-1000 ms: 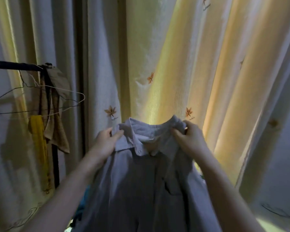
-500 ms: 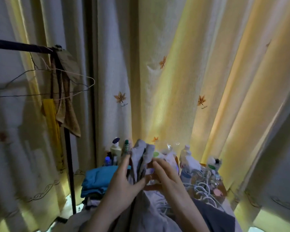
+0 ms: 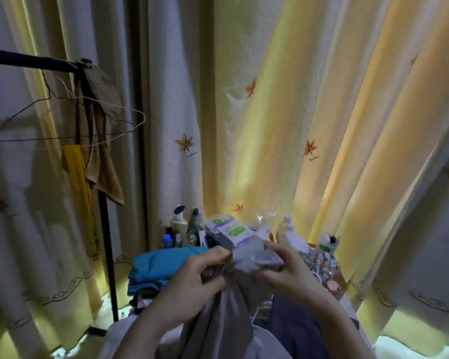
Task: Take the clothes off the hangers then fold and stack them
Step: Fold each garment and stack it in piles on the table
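Both my hands hold a grey collared shirt (image 3: 252,257) bunched low in front of me. My left hand (image 3: 195,278) grips its left side with curled fingers. My right hand (image 3: 288,270) pinches the right side of the bunched fabric. The rest of the shirt hangs down between my forearms. A folded teal garment (image 3: 156,268) lies on a stack to the left of my hands. Two bare wire hangers (image 3: 70,120) hang on the dark rail (image 3: 31,62) at upper left.
A brown cloth (image 3: 101,156) and a yellow cloth (image 3: 75,174) hang from the rack post. Bottles (image 3: 179,224), packets (image 3: 228,229) and white hangers (image 3: 319,263) crowd a small table behind my hands. A dark blue garment (image 3: 296,322) lies at lower right. Pale leaf-print curtains (image 3: 270,112) close off the back.
The shirt came down from chest height, where I held it spread by the collar, and is now gathered together between my hands. The view tilted down, showing the table.
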Motion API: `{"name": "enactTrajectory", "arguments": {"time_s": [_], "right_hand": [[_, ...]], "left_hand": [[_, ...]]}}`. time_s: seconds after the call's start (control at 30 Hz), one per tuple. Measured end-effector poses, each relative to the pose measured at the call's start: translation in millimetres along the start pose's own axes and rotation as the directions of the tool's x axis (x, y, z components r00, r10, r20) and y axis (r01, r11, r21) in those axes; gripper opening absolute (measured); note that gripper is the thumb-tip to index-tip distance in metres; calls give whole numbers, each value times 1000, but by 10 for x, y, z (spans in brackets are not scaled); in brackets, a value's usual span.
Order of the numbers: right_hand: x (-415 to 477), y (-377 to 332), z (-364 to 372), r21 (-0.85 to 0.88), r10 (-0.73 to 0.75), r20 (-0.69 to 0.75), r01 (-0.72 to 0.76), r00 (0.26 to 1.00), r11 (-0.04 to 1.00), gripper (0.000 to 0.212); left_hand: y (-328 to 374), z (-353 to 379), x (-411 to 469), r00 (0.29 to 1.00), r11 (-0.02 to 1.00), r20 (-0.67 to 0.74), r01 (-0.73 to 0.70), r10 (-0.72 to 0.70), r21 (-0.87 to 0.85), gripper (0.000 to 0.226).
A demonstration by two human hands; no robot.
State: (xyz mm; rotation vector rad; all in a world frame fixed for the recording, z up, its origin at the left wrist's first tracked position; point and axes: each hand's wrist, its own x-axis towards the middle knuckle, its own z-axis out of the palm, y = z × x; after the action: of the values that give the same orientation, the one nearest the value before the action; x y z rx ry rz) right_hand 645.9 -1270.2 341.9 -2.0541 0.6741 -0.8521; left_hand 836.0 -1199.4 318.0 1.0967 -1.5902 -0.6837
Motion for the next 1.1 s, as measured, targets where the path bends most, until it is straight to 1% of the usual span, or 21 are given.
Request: {"name": "enactTrajectory", "arguments": {"time_s": [0.03,0.1,0.13,0.17,0.2,0.23,0.27,0.3,0.37,0.4,0.43,0.47,0.53,0.57,0.6,0.7,0.73,0.87,0.97,1.03,1.1], "right_hand": [[78,-56,-41,-35,-18,-50,16,999,999,19],[288,-264,-200,-112,-99,-168,81,981,990,12],[395,-410,-313,-140,-155,-212,127,965,982,9],[498,-581,-438,-164,-210,-243,174,947,971,8],[592,-759,-565,-198,-259,-266,210,928,957,13],[678,-927,-690,-240,-295,-270,233,916,942,16],[752,-1080,-798,-291,-323,-257,245,911,925,18],[824,-1216,-885,-337,-343,-231,256,910,906,18],[940,-1428,-1004,-424,-374,-180,271,910,864,20],[987,-1517,-1046,-467,-386,-170,271,907,842,22],[1023,-1600,-1083,-502,-398,-163,271,903,821,23],[1054,-1671,-1119,-524,-411,-155,278,899,805,24],[1093,-1781,-1190,-551,-426,-150,282,892,785,21],[1103,-1816,-1217,-564,-434,-153,282,888,776,20],[1112,-1835,-1239,-578,-440,-155,280,884,766,21],[1106,-1838,-1280,-643,-458,-164,258,873,722,26],[1101,-1825,-1305,-655,-466,-164,257,870,711,27],[1065,-1804,-1438,-664,-472,-193,240,860,708,30],[1020,-1822,-1580,-663,-489,-221,238,844,710,26],[988,-1820,-1680,-663,-486,-230,229,843,712,20],[965,-1809,-1765,-670,-492,-215,238,844,703,26]], "left_hand": [[33,-36,65,998,1000,-65,-12,10,-21,50],[118,-143,211,987,995,-153,-56,43,-83,40],[176,-209,274,987,991,-148,-80,63,-110,38],[232,-265,330,990,992,-115,-94,84,-89,37],[284,-312,376,990,994,-93,-104,101,-28,38],[318,-350,423,988,992,-99,-115,120,48,42],[371,-383,480,981,987,-140,-124,137,99,46],[435,-411,546,964,983,-216,-126,153,132,48],[571,-445,692,907,970,-358,-165,220,178,43],[652,-450,765,887,965,-389,-194,250,179,34],[705,-455,835,889,968,-385,-213,249,135,21],[759,-462,889,914,977,-343,-207,214,58,9],[816,-457,944,946,980,-267,-199,186,-23,33],[819,-435,950,951,979,-242,-201,193,-9,40],[823,-401,940,951,976,-223,-218,216,16,40],[724,-267,885,934,954,-195,-284,299,101,32],[667,-225,874,939,953,-172,-280,297,117,30],[311,-20,843,980,978,-75,-175,184,113,12],[-66,141,789,983,975,-108,-125,147,185,31],[-233,201,762,980,972,-137,-112,142,208,29],[-286,214,773,973,973,-172,-118,152,197,29]]}}
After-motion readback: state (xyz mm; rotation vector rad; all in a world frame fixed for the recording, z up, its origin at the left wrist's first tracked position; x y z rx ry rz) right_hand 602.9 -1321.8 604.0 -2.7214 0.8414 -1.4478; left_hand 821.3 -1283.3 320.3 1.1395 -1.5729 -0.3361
